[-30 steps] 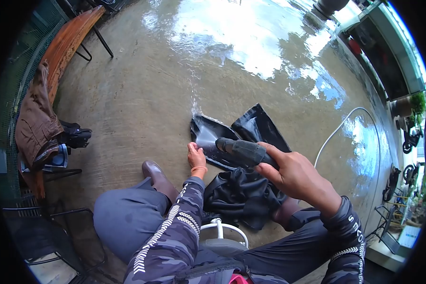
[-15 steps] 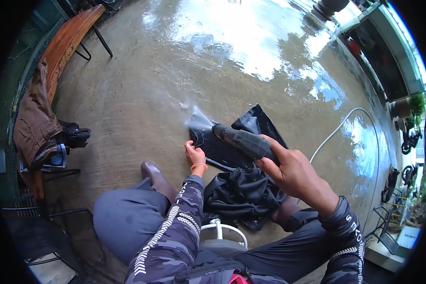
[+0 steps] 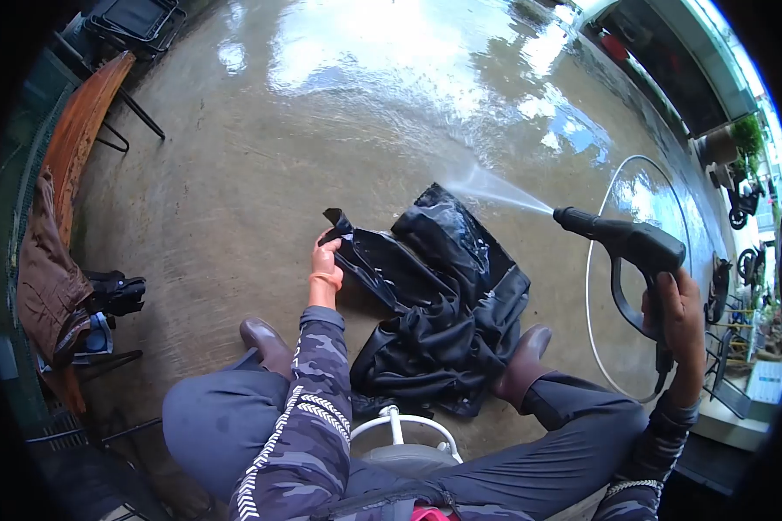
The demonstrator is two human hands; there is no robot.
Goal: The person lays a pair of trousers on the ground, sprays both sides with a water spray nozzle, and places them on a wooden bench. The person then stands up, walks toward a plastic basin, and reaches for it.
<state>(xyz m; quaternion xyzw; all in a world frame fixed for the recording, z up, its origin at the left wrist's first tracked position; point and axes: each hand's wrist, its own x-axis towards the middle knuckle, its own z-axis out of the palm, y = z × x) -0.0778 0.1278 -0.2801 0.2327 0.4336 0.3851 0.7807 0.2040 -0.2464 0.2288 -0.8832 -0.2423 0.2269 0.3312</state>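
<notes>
A wet black sheet of leather-like material (image 3: 447, 321) lies crumpled on the concrete between my boots. My left hand (image 3: 325, 258) is closed on its upper left edge and holds that corner up off the floor. Out to the right, my right hand (image 3: 679, 317) grips the handle of a black pressure washer gun (image 3: 639, 243). Its nozzle points left, and a fan of water (image 3: 500, 188) sprays from it past the far end of the sheet. The fingers around the trigger are partly hidden by the handle.
A pale hose (image 3: 591, 295) loops over the wet concrete floor (image 3: 208, 200) at the right. Brown boots (image 3: 268, 346) stand either side of the sheet. At the left is a wooden bench (image 3: 87, 122) with a brown jacket (image 3: 50, 269). Below me is a white-framed seat (image 3: 395, 425).
My right hand has swung the spray gun away to the right, so the jet now lands farther out. My left hand has lifted the sheet's corner, and more of the sheet shows.
</notes>
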